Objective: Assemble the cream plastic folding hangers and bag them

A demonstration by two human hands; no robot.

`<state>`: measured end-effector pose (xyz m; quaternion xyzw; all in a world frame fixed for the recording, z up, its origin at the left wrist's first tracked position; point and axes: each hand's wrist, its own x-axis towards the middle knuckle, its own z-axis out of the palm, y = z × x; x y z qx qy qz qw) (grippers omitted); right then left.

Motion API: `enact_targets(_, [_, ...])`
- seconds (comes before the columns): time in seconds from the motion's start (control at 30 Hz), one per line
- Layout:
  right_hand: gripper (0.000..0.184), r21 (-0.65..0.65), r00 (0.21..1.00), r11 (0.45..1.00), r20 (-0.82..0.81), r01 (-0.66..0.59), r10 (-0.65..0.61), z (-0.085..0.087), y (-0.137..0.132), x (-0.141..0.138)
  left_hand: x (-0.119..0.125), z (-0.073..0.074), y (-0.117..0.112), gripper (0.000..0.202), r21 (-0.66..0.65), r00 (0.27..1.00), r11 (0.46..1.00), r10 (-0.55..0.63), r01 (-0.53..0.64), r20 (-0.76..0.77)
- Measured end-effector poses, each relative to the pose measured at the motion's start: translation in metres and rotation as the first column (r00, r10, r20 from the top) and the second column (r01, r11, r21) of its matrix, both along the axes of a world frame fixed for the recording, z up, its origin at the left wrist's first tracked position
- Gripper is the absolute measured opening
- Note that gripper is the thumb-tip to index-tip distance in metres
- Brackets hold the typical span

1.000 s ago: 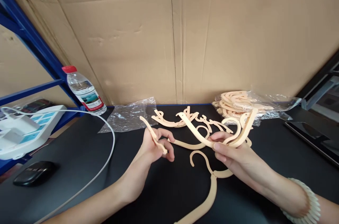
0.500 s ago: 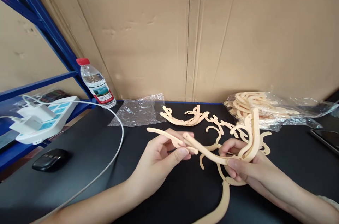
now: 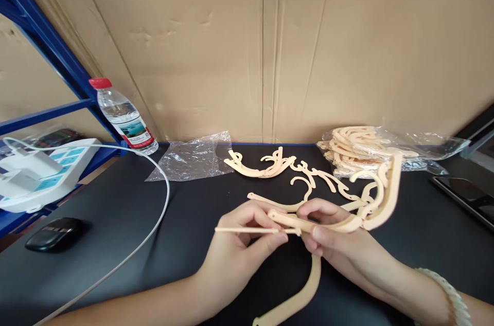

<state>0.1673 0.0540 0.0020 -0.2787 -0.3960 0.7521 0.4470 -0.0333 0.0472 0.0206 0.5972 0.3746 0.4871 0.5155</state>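
Observation:
My left hand (image 3: 247,246) pinches a thin beige plastic hanger arm (image 3: 243,230), seen edge-on. Its inner end touches or nearly touches the part in my other hand; which of the two I cannot tell. My right hand (image 3: 335,238) is closed around a beige folding hanger (image 3: 339,224), its thumb on the near side. One arm of that hanger points left toward my left fingers, while its hook and other arm stand up at the right. Under my hands on the table lies another beige hanger (image 3: 301,297), partly hidden by them.
Behind my hands lie more loose hanger parts (image 3: 266,169). A clear bag of stacked hangers (image 3: 355,146) is at the back right, beside a phone (image 3: 466,200). Leftward are an empty plastic bag (image 3: 189,159), water bottle (image 3: 123,118), power strip (image 3: 73,171), black mouse (image 3: 56,234) and white cable (image 3: 166,202).
My hands have come closer together. The thin arm in my left hand has turned level and edge-on, its inner end now beside the hanger in my right hand. The camera view has shifted a little.

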Motion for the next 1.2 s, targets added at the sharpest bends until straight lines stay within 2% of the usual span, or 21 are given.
enact_targets(0.07, [0.021, 0.05, 0.999, 0.999, 0.05, -0.019, 0.017, 0.0, -0.002, -0.004, 0.003, -0.006, -0.002, 0.013, -0.045, 0.999, 0.998, -0.051, 0.051, 0.004])
enact_targets(0.17, [0.024, 0.091, 0.992, 0.996, 0.128, 0.01, -0.021, -0.001, -0.004, -0.005, 0.006, -0.011, -0.003, 0.015, -0.118, 0.996, 0.989, -0.082, 0.085, 0.036])
enact_targets(0.37, [0.031, 0.108, 0.979, 0.994, 0.201, 0.006, -0.028, -0.005, -0.003, 0.001, 0.002, -0.004, -0.004, 0.01, -0.172, 0.988, 0.976, -0.121, 0.135, 0.093])
enact_targets(0.53, [0.021, 0.107, 0.985, 0.994, 0.175, -0.006, -0.013, -0.001, -0.002, 0.002, -0.005, 0.002, -0.005, 0.009, -0.178, 0.994, 0.984, 0.03, -0.011, 0.106])
enact_targets(0.73, [0.014, 0.095, 0.991, 0.995, 0.136, -0.008, -0.005, 0.001, -0.005, 0.003, -0.004, 0.004, -0.006, 0.011, -0.209, 0.991, 0.977, 0.062, -0.035, 0.121])
enact_targets(0.93, [0.012, 0.106, 0.995, 0.994, 0.096, -0.022, 0.012, 0.002, -0.006, 0.003, -0.004, 0.007, -0.007, 0.011, -0.239, 0.989, 0.969, -0.026, 0.061, 0.146])
enact_targets(1.1, [0.01, 0.113, 0.995, 0.993, 0.099, -0.017, 0.006, 0.0, -0.006, 0.002, -0.003, 0.008, -0.007, 0.011, -0.221, 0.994, 0.974, -0.023, 0.047, 0.108])
enact_targets(1.2, [0.017, 0.146, 0.991, 0.989, 0.13, 0.009, -0.028, -0.003, -0.007, 0.0, 0.0, 0.005, -0.007, 0.011, -0.229, 0.988, 0.97, -0.056, 0.088, 0.142])
